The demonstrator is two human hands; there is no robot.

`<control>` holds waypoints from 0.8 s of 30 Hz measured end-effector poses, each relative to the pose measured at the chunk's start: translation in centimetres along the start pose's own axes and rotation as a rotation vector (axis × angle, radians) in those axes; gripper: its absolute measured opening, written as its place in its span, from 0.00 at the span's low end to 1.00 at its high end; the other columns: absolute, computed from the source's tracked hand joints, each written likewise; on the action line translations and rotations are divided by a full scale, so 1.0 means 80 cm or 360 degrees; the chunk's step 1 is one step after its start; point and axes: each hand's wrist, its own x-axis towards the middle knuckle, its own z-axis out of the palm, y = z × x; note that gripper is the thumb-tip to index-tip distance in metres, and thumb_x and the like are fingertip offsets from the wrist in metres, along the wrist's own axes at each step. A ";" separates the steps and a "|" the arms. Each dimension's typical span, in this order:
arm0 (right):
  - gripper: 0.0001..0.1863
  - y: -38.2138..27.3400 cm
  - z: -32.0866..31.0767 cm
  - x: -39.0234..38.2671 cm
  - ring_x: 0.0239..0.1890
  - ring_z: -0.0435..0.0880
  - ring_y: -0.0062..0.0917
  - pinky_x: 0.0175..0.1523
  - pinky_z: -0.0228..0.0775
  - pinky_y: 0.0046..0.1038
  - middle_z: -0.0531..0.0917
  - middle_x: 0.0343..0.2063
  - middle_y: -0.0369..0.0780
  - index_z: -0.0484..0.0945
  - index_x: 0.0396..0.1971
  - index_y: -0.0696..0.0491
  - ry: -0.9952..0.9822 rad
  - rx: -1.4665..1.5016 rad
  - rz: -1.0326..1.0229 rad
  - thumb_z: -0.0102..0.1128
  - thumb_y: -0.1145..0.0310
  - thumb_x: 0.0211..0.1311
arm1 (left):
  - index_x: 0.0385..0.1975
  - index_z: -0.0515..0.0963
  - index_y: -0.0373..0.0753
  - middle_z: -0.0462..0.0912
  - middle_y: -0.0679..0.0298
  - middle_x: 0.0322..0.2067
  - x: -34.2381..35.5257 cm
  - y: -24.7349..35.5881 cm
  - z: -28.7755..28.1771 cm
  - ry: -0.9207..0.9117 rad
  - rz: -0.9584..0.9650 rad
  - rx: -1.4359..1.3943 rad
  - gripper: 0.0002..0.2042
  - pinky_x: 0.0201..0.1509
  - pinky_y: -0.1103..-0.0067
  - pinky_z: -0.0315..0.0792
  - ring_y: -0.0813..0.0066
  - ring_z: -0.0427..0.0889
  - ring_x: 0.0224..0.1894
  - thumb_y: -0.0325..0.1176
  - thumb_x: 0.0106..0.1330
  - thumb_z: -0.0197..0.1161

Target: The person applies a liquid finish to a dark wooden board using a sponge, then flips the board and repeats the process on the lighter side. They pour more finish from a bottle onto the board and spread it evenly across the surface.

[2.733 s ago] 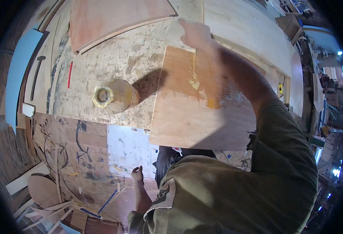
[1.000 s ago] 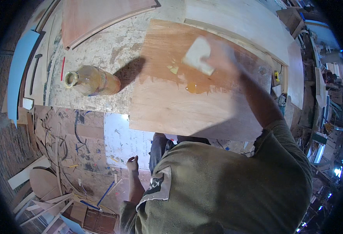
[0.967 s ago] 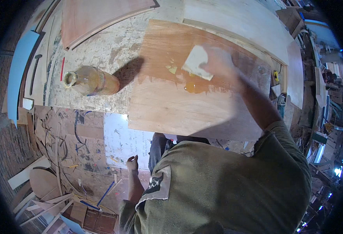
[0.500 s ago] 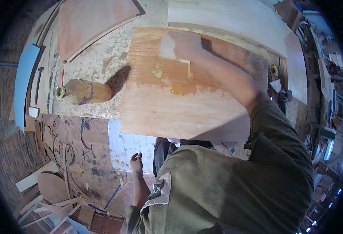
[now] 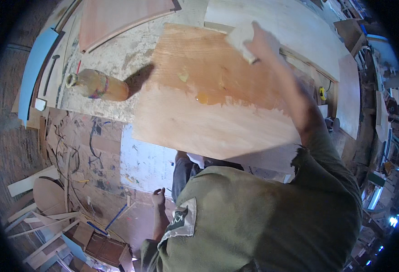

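Note:
A wooden board (image 5: 208,122) lies on the workbench, its far half darker and wet with a glossy amber puddle near the middle. My right hand (image 5: 260,43) reaches to the board's far edge and grips a whitish cloth pad (image 5: 240,36) pressed on the wood. My left hand (image 5: 158,198) hangs down beside my leg, fingers loosely curled, holding nothing. A yellowish bottle (image 5: 97,85) stands on the bench left of the board.
The speckled, worn workbench (image 5: 113,54) carries a reddish panel (image 5: 117,16) at the back left and pale boards (image 5: 299,27) at the back right. Offcuts, strips and a round wooden piece (image 5: 49,195) litter the floor at lower left.
My right hand has swept the cloth from the board's middle up toward its far edge, and the wet darker patch has widened. The view has shifted slightly; the left hand stays down.

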 end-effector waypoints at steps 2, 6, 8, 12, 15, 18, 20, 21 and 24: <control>0.38 0.008 0.016 -0.055 0.51 0.83 0.44 0.53 0.76 0.46 0.84 0.46 0.48 0.66 0.64 0.48 -0.0075 0.0022 -0.0193 0.68 0.58 0.52 | 0.50 0.80 0.29 0.84 0.46 0.45 -0.030 0.038 0.006 0.0009 0.0066 0.0161 0.24 0.55 0.67 0.73 0.59 0.81 0.50 0.42 0.60 0.72; 0.36 -0.005 -0.014 -0.096 0.48 0.84 0.45 0.51 0.76 0.46 0.85 0.44 0.48 0.68 0.62 0.48 -0.0305 0.0044 -0.0038 0.69 0.59 0.50 | 0.50 0.80 0.30 0.84 0.49 0.41 0.015 0.053 0.020 -0.0083 0.0129 0.0074 0.26 0.52 0.68 0.73 0.61 0.81 0.45 0.43 0.59 0.73; 0.34 -0.018 -0.034 -0.102 0.46 0.85 0.45 0.49 0.77 0.46 0.85 0.42 0.48 0.70 0.59 0.49 -0.0251 0.0109 -0.0014 0.69 0.61 0.49 | 0.51 0.79 0.30 0.84 0.51 0.40 0.015 0.093 0.017 -0.0038 0.0373 0.0120 0.27 0.49 0.70 0.74 0.63 0.81 0.42 0.45 0.59 0.73; 0.29 -0.072 0.003 -0.116 0.44 0.86 0.42 0.44 0.77 0.46 0.85 0.41 0.47 0.72 0.54 0.48 -0.0371 0.0199 -0.0400 0.67 0.62 0.49 | 0.52 0.78 0.31 0.83 0.58 0.34 -0.009 0.167 0.023 -0.0071 0.0465 0.0061 0.26 0.41 0.74 0.72 0.71 0.78 0.36 0.43 0.61 0.73; 0.27 -0.067 0.033 -0.088 0.43 0.86 0.42 0.43 0.78 0.45 0.86 0.39 0.45 0.73 0.52 0.47 -0.0274 0.0115 -0.0441 0.69 0.59 0.50 | 0.51 0.78 0.30 0.80 0.64 0.29 -0.029 0.195 0.026 -0.0064 0.0490 -0.0012 0.23 0.36 0.78 0.69 0.76 0.74 0.30 0.40 0.63 0.72; 0.26 -0.026 0.045 -0.023 0.44 0.86 0.43 0.45 0.78 0.45 0.86 0.40 0.45 0.72 0.53 0.47 -0.0050 0.0117 -0.0283 0.65 0.65 0.51 | 0.51 0.78 0.30 0.79 0.64 0.29 -0.035 0.182 0.025 -0.0039 0.0545 -0.0028 0.23 0.36 0.78 0.68 0.76 0.74 0.31 0.41 0.63 0.72; 0.27 -0.008 0.017 0.009 0.46 0.85 0.44 0.47 0.78 0.45 0.85 0.42 0.47 0.71 0.56 0.46 -0.0046 0.0091 -0.0135 0.62 0.68 0.52 | 0.50 0.79 0.30 0.80 0.63 0.30 -0.018 0.151 0.022 -0.0010 0.0406 0.0015 0.23 0.37 0.78 0.69 0.76 0.74 0.32 0.41 0.62 0.73; 0.27 0.002 0.010 0.023 0.47 0.85 0.44 0.48 0.78 0.46 0.85 0.42 0.47 0.71 0.56 0.46 -0.0095 0.0063 -0.0053 0.62 0.68 0.53 | 0.50 0.79 0.30 0.81 0.62 0.31 -0.017 0.138 0.019 0.0001 0.0370 0.0033 0.23 0.38 0.78 0.69 0.76 0.75 0.33 0.41 0.62 0.73; 0.27 0.039 0.007 0.050 0.48 0.85 0.44 0.50 0.77 0.47 0.85 0.44 0.47 0.70 0.57 0.46 -0.0075 -0.0043 0.0060 0.62 0.66 0.54 | 0.51 0.79 0.30 0.84 0.54 0.38 -0.009 0.096 0.014 0.0011 0.0329 0.0110 0.25 0.47 0.73 0.73 0.67 0.80 0.42 0.42 0.61 0.73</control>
